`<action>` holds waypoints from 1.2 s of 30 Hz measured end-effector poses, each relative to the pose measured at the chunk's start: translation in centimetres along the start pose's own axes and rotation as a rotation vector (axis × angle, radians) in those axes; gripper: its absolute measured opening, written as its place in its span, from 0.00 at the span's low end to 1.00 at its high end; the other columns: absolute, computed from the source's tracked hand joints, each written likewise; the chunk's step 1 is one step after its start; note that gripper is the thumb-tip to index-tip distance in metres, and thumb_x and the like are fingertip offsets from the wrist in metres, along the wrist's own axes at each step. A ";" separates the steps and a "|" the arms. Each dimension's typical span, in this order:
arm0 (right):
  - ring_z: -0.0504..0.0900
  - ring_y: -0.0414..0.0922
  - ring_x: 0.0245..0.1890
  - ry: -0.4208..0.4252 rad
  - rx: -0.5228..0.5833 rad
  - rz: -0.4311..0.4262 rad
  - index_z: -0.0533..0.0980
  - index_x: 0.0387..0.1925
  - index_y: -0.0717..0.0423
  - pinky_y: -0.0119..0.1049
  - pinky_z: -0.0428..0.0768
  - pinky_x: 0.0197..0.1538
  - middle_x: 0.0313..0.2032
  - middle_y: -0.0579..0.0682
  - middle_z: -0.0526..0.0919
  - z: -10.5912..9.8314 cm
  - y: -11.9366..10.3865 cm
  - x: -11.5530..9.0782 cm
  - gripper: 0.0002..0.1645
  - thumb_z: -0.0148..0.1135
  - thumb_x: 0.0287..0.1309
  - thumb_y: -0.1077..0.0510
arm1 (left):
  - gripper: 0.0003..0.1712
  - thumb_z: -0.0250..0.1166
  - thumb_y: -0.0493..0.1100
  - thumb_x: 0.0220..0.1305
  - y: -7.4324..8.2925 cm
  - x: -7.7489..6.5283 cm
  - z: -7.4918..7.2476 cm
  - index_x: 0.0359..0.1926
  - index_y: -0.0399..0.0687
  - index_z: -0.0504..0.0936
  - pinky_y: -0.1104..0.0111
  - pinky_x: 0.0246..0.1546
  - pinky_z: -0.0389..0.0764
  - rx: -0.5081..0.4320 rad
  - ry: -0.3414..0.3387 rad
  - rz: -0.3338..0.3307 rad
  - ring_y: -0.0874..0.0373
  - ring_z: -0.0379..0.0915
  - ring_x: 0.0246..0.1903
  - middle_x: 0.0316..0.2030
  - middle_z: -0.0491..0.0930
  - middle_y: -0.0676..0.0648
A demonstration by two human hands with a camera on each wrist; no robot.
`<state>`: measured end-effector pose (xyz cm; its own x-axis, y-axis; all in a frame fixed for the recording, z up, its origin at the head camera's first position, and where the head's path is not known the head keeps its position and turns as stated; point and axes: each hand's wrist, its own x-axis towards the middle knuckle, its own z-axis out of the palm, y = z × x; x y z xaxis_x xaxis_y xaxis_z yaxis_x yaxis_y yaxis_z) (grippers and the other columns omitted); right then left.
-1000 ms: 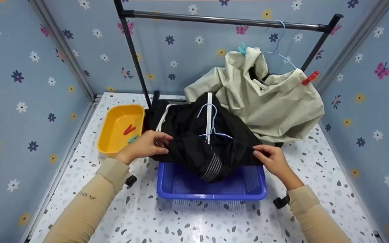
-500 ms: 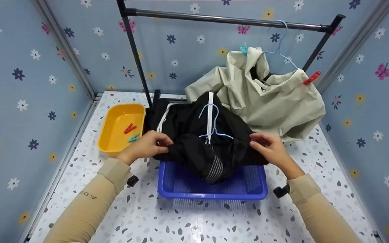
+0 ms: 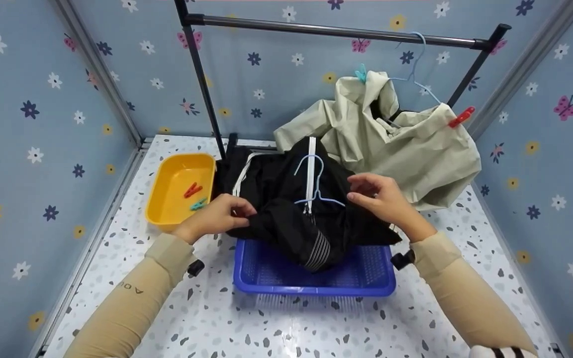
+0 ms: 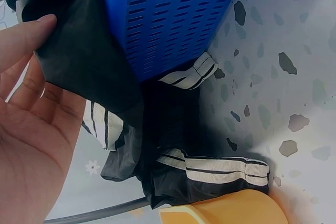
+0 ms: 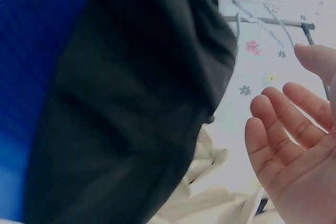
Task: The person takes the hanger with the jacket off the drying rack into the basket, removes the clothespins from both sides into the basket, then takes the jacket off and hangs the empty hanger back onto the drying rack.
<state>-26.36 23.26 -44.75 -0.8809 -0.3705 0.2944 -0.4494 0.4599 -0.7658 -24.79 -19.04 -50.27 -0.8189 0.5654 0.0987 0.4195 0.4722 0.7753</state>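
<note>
A black jacket (image 3: 286,228) with a white zip and white stripes lies draped over a blue basket (image 3: 316,290). A light blue hanger (image 3: 318,185) is partly inside the jacket, its hook pointing up. My left hand (image 3: 221,215) pinches the jacket's left side between thumb and fingers; the left wrist view shows the thumb (image 4: 37,32) on top of the black cloth. Over the jacket's right side is my right hand (image 3: 378,198), its fingers loosely bent. In the right wrist view, those fingers (image 5: 286,129) are apart from the cloth and hold nothing.
A beige jacket (image 3: 416,154) hangs on the black rack (image 3: 336,30) at the back right, with a red clothespin (image 3: 461,117) and a teal clothespin (image 3: 361,73). At left, a yellow tray (image 3: 154,201) holds red and teal clothespins. Flowered walls enclose the sides.
My right hand has let go of the jacket's right edge and moved up and left over it. The left hand has stayed in place on the cloth.
</note>
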 end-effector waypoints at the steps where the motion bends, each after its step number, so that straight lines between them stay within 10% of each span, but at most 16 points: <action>1: 0.83 0.30 0.37 -0.011 -0.005 -0.002 0.84 0.56 0.69 0.23 0.80 0.45 0.42 0.63 0.91 0.1 -0.3 0.2 0.20 0.75 0.64 0.66 | 0.08 0.72 0.32 0.68 0.0 0.0 0.0 0.47 0.39 0.91 0.63 0.50 0.86 0.000 -0.001 -0.001 0.56 0.82 0.40 0.41 0.92 0.43; 24: 0.79 0.34 0.28 -0.161 -0.059 -0.043 0.82 0.51 0.73 0.24 0.76 0.35 0.34 0.61 0.90 4.3 -2.2 3.5 0.21 0.77 0.63 0.63 | 0.09 0.72 0.33 0.68 0.1 -0.2 0.2 0.48 0.41 0.91 0.60 0.52 0.85 -0.014 -0.004 -0.028 0.54 0.83 0.43 0.43 0.92 0.44; 36: 0.74 0.33 0.21 -0.217 -0.031 0.005 0.82 0.29 0.62 0.26 0.71 0.27 0.23 0.50 0.83 5.4 -1.9 3.8 0.13 0.69 0.72 0.61 | 0.11 0.76 0.37 0.67 -0.6 -0.6 -0.1 0.49 0.42 0.91 0.67 0.47 0.84 -0.009 -0.008 -0.038 0.55 0.80 0.41 0.44 0.91 0.44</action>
<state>-28.03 16.60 -45.31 -0.8321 -0.5315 0.1584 -0.4525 0.4856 -0.7479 -24.56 -19.76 -50.67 -0.8310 0.5526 0.0643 0.3849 0.4876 0.7837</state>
